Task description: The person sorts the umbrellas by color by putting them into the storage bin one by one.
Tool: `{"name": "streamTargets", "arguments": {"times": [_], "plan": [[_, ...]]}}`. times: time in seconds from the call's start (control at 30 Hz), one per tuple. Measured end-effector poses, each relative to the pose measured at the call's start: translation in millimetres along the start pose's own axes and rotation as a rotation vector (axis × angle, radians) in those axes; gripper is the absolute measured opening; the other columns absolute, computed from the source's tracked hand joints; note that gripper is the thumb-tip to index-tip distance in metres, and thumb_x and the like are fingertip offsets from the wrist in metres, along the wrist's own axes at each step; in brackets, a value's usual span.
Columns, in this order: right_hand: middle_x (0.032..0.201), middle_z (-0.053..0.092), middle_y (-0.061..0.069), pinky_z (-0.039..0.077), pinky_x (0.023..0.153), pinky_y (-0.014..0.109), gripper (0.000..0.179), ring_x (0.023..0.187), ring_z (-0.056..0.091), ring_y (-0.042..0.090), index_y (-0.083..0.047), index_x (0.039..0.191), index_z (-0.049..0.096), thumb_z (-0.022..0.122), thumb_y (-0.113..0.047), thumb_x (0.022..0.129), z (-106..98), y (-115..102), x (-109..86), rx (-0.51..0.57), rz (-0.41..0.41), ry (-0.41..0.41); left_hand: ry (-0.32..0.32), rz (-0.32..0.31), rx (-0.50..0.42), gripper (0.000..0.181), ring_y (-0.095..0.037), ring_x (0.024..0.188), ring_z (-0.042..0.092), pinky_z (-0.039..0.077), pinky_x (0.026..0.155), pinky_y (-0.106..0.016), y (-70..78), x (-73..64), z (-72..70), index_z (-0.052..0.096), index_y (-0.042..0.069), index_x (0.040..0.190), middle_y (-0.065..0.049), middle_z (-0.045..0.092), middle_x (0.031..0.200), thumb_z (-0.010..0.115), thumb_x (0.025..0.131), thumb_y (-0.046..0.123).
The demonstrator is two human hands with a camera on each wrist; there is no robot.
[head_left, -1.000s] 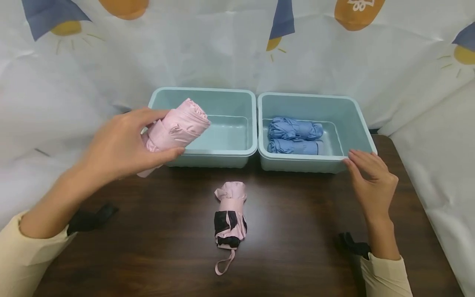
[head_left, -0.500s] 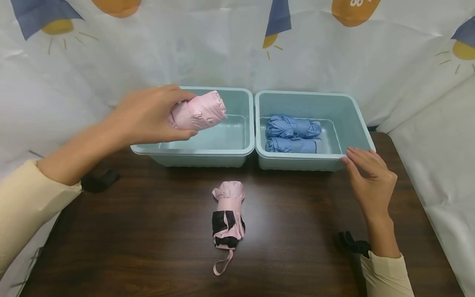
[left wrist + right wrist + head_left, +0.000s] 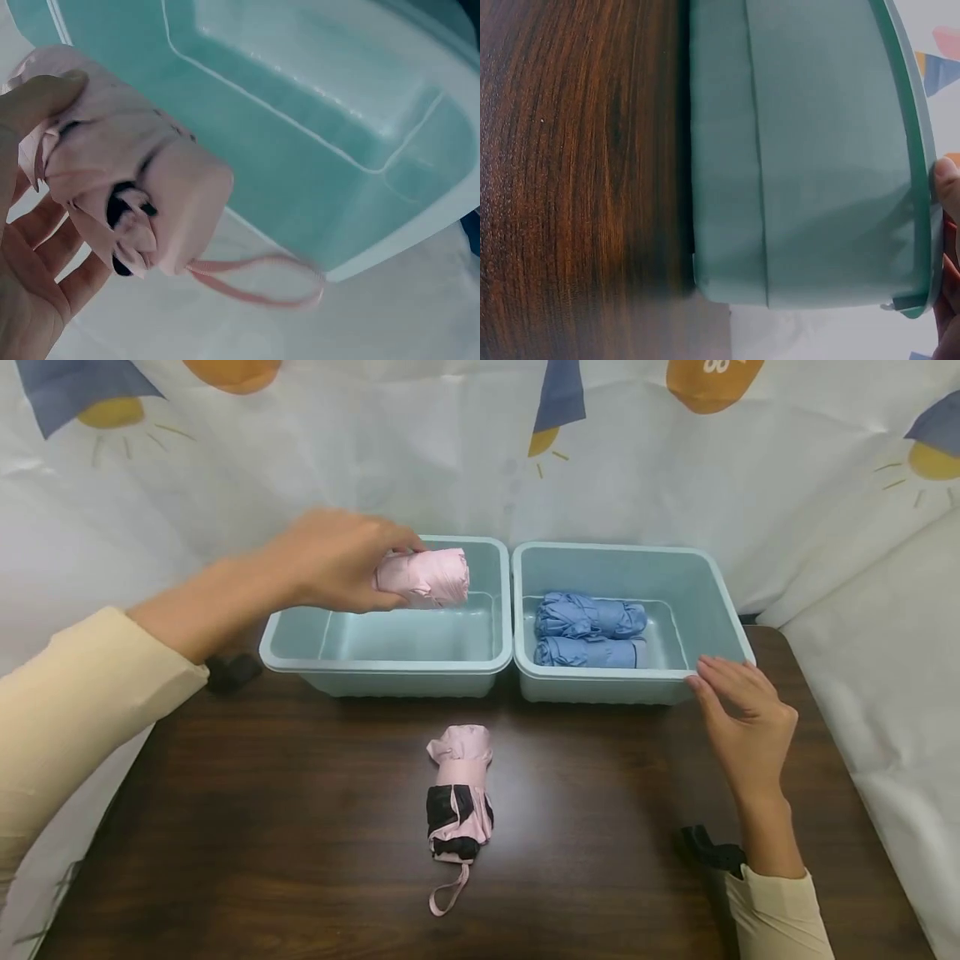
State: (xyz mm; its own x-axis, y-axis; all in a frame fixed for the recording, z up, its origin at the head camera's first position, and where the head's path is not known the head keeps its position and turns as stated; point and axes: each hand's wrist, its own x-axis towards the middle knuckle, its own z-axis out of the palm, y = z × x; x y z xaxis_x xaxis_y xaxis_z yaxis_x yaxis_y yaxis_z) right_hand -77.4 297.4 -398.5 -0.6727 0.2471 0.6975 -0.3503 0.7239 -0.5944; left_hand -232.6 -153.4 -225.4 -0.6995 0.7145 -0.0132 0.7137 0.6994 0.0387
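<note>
My left hand grips a rolled pink folding umbrella and holds it above the left light teal bin. In the left wrist view the pink umbrella is seen from its handle end, with a pink wrist strap hanging loose and fingers and thumb around its side. Inside that bin only bare floor shows. At the front right corner of the right teal bin, my right hand pinches the rim. The right wrist view shows the thumb on the bin's rim, with the other fingers partly out of frame.
A second pink umbrella with black patches and a strap lies on the dark wooden table in front of the bins. Two rolled blue umbrellas lie side by side in the right bin. A white patterned curtain hangs behind.
My left hand has carried the pink umbrella rightward and away from me, from the left bin's left side to over its middle. The umbrella has turned more level. My right hand stays at the rim.
</note>
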Motion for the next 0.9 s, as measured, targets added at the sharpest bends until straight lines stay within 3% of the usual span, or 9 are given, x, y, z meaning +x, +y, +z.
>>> {"name": "streamTargets", "arguments": {"times": [0.17, 0.43, 0.7, 0.9], "plan": [[0.106, 0.078, 0.030, 0.046, 0.121, 0.026, 0.035, 0.111, 0.066, -0.018, 0.002, 0.110, 0.081, 0.085, 0.013, 0.078, 0, -2, -0.8, 0.001, 0.007, -0.005, -0.010, 0.000, 0.035, 0.052, -0.028, 0.087, 0.064, 0.051, 0.067, -0.048, -5.4, 12.0, -6.8, 0.067, 0.018, 0.135, -0.010, 0.073, 0.114, 0.080, 0.086, 0.032], [0.106, 0.079, 0.028, 0.046, 0.122, 0.026, 0.035, 0.111, 0.066, -0.018, 0.001, 0.110, 0.082, 0.086, 0.013, 0.077, 2, -1, -0.5, 0.006, 0.003, -0.016, -0.091, -0.020, 0.041, 0.054, -0.031, 0.097, 0.064, 0.052, 0.075, -0.053, -12.6, 21.2, -10.0, 0.064, 0.017, 0.137, -0.011, 0.070, 0.124, 0.079, 0.087, 0.033], [0.106, 0.079, 0.028, 0.046, 0.121, 0.025, 0.035, 0.111, 0.066, -0.018, 0.001, 0.110, 0.082, 0.086, 0.013, 0.077, 3, 1, -0.9, 0.012, -0.005, -0.020, -0.029, -0.052, 0.125, 0.052, -0.044, 0.113, 0.064, 0.057, 0.087, -0.063, -19.6, 14.7, -9.4, 0.062, 0.010, 0.141, -0.023, 0.065, 0.132, 0.073, 0.095, 0.031], [0.106, 0.079, 0.028, 0.046, 0.121, 0.026, 0.036, 0.110, 0.066, -0.018, 0.000, 0.110, 0.082, 0.086, 0.013, 0.077, 2, 2, -0.1, 0.011, -0.004, -0.013, -0.001, -0.076, 0.144, 0.058, -0.046, 0.121, 0.061, 0.057, 0.082, -0.063, -21.3, 8.5, -17.3, 0.060, 0.009, 0.144, -0.025, 0.061, 0.138, 0.073, 0.095, 0.037]]}}
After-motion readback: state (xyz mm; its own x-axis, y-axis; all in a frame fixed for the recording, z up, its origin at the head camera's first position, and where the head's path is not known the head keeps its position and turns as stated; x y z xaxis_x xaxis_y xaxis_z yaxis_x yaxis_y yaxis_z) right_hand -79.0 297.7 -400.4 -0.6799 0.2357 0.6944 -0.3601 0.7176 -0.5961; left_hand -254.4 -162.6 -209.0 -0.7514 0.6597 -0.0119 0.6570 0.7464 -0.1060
